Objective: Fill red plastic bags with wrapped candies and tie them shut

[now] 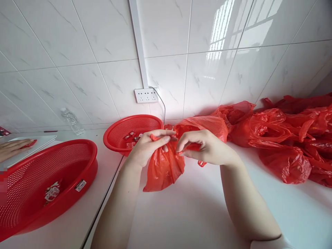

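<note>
Head view: a person pinches the top of a small red plastic bag (163,164) between both hands above a white bench (197,211). The left hand (147,145) and the right hand (204,147) each have a grip clamped on the bag's gathered mouth, thumbs and forefingers pressed together on the film, and the bag hangs down below the two grips, its bottom resting on or just over the bench; which cannot be told.

No brand or writing can be read. A white sticker (80,185) on the rim of the near red basket (46,186), left of the grips, and the printed sachets (52,192) inside it are too small to make out. So are the small packets in the far red basket (133,133), which sits just behind the left grip.

The bag's contents are hidden by its crumpled film. The near basket is cut off by the left and lower edges. Right of the grips, a heap of red bags (285,138) runs out of the picture. Another person's hand (11,148) rests on a white board at the far left, partly cut off.

Both forearms rise from the lower edge and converge, wrists bent inward, fingers curled. Beyond the grips, a wall socket (146,95) sits on the tiled wall, with a clear bottle (72,121) to its left.
</note>
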The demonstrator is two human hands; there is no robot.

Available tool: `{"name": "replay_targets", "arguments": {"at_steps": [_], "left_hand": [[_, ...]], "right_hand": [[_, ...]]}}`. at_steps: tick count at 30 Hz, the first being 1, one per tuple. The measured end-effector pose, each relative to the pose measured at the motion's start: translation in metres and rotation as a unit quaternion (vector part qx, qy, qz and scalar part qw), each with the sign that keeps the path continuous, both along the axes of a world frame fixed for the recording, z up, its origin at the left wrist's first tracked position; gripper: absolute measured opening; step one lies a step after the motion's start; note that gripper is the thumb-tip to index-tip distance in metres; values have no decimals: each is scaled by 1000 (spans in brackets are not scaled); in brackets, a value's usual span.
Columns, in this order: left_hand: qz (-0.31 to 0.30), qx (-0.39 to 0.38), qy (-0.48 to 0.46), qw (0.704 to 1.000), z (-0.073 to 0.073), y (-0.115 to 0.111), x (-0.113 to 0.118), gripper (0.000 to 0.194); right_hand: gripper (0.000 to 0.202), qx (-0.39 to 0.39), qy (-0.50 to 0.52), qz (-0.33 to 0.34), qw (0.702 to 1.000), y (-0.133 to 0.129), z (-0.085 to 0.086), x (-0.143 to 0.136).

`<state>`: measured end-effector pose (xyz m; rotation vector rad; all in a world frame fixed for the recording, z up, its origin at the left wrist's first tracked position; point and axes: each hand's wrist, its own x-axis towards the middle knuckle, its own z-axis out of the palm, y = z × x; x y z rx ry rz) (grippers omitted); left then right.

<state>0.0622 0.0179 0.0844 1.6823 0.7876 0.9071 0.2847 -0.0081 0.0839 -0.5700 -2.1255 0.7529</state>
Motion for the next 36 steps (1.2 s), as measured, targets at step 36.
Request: {"name": "replay_targets", "arguments": {"at_steps": [36], "left_hand": [[220, 352, 362, 835, -15, -18, -61, 35]], "right_hand": [[17, 0, -46, -413, 910, 22, -41, 31]]}}
